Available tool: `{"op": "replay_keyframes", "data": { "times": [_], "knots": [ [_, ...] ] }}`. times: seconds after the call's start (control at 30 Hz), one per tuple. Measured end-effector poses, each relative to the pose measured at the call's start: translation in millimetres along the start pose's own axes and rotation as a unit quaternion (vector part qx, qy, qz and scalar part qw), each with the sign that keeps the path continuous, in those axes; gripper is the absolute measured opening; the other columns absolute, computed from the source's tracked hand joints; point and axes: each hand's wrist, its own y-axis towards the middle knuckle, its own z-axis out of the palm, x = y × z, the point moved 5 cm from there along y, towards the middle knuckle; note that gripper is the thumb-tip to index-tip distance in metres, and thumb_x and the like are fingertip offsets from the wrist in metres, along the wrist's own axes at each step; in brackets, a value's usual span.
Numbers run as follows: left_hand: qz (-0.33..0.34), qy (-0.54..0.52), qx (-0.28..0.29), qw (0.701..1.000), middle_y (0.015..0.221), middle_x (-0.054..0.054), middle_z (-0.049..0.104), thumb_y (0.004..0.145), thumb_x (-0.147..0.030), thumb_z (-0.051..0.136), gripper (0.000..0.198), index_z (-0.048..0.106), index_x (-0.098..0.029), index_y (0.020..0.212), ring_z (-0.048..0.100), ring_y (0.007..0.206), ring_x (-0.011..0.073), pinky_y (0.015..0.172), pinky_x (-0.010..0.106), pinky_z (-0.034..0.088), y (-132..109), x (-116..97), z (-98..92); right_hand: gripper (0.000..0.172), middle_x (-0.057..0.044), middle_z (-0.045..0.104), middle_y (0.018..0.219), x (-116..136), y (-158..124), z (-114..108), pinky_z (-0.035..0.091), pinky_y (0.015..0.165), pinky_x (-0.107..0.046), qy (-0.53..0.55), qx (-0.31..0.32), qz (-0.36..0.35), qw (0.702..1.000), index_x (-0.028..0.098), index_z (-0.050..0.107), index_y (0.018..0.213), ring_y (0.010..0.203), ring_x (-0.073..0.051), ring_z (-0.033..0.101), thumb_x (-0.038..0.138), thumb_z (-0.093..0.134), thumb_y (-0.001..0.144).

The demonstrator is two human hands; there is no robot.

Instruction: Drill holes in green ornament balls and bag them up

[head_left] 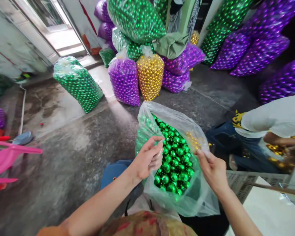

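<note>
Your left hand [147, 159] and right hand [211, 170] both have a closed grip, each pinching an opposite side of the rim of a clear plastic bag [201, 200], which sags open and full of shiny green baubles [173, 164], with a few gold baubles [193, 141] inside its far edge. Beyond the bag, a bag of gold baubles [150, 77] stands beside a bag of purple baubles [124, 80] on the concrete floor [64, 170]; right of the bag is a co-worker in a white shirt [272, 114]
</note>
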Motion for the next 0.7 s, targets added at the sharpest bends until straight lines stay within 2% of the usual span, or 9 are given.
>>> {"op": "replay_keyframes", "data": {
  "times": [0.1,0.17,0.27,0.37,0.43,0.5,0.57,0.63,0.7],
  "knots": [
    [-0.007,0.081,0.034,0.996,0.049,-0.013,0.031,0.084,-0.034,0.067,0.070,0.032,-0.035,0.145,0.022,0.036,0.0048,0.035,0.014,0.021,19.4,15.3,10.6,0.041,0.002,0.052,0.048,8.6,1.7,27.8,0.034,0.045,-0.020,0.026,0.070,-0.084,0.994,0.018,0.063,0.065,0.042,-0.008,0.046,0.043,0.047,0.094],
    [-0.019,0.137,0.070,0.988,0.048,-0.012,0.032,0.082,-0.031,0.068,0.079,0.029,-0.029,0.150,0.025,0.037,0.0048,0.037,0.015,0.022,32.9,26.8,19.5,0.041,0.003,0.049,0.047,8.4,-1.7,34.6,0.032,0.045,-0.020,0.040,0.099,-0.103,0.989,0.018,0.057,0.061,0.040,-0.007,0.042,0.038,0.045,0.094],
    [-0.088,0.254,0.130,0.954,0.046,-0.009,0.038,0.082,-0.030,0.067,0.059,0.051,-0.020,0.137,0.028,0.035,0.0054,0.035,0.016,0.020,52.9,44.7,29.4,0.034,0.003,0.050,0.050,0.8,-12.6,29.6,0.034,0.046,-0.020,0.089,0.114,-0.059,0.988,0.018,0.061,0.069,0.043,-0.008,0.044,0.033,0.044,0.095],
    [-0.114,0.382,0.156,0.904,0.048,-0.006,0.046,0.084,-0.033,0.063,0.027,0.064,-0.017,0.105,0.035,0.031,0.0070,0.031,0.017,0.025,68.2,50.4,34.0,0.026,0.001,0.059,0.060,-11.7,-33.2,20.9,0.042,0.052,-0.021,0.178,0.135,0.012,0.975,0.019,0.068,0.096,0.052,-0.010,0.052,0.035,0.047,0.094],
    [-0.083,0.401,0.118,0.905,0.045,-0.007,0.043,0.083,-0.038,0.065,0.020,0.060,-0.018,0.084,0.037,0.030,0.0077,0.031,0.018,0.032,77.1,43.7,33.8,0.031,-0.001,0.063,0.067,-33.1,-52.6,16.9,0.047,0.058,-0.023,0.258,0.117,0.075,0.956,0.021,0.066,0.108,0.058,-0.011,0.057,0.039,0.044,0.096],
    [-0.053,0.359,0.046,0.931,0.041,-0.009,0.038,0.078,-0.043,0.070,0.029,0.052,-0.020,0.073,0.032,0.029,0.0072,0.031,0.020,0.035,85.2,33.7,28.9,0.038,-0.003,0.065,0.077,-74.8,-80.0,14.6,0.052,0.064,-0.027,0.300,0.032,0.173,0.938,0.022,0.060,0.120,0.065,-0.013,0.060,0.042,0.036,0.098],
    [-0.041,0.296,-0.014,0.954,0.040,-0.010,0.036,0.071,-0.044,0.077,0.037,0.048,-0.021,0.071,0.028,0.029,0.0064,0.030,0.021,0.036,93.2,26.5,21.7,0.044,-0.008,0.066,0.095,-126.9,-118.6,17.8,0.055,0.074,-0.035,0.238,-0.059,0.271,0.931,0.022,0.049,0.132,0.078,-0.018,0.063,0.044,0.035,0.097],
    [-0.038,0.251,-0.051,0.966,0.040,-0.010,0.037,0.065,-0.042,0.083,0.042,0.047,-0.020,0.069,0.029,0.029,0.0061,0.029,0.019,0.035,101.7,24.0,15.2,0.058,-0.016,0.061,0.119,-164.6,-155.3,35.1,0.050,0.093,-0.051,0.078,-0.023,0.291,0.953,0.021,0.044,0.139,0.105,-0.029,0.061,0.047,0.052,0.088],
    [-0.033,0.224,-0.077,0.971,0.040,-0.010,0.037,0.061,-0.039,0.086,0.045,0.046,-0.019,0.067,0.032,0.030,0.0060,0.028,0.017,0.032,108.8,26.8,10.7,0.076,-0.022,0.045,0.142,-180.2,-178.6,63.0,0.037,0.104,-0.062,-0.018,0.048,0.263,0.963,0.018,0.038,0.144,0.129,-0.040,0.044,0.048,0.062,0.080]
  ]
}}
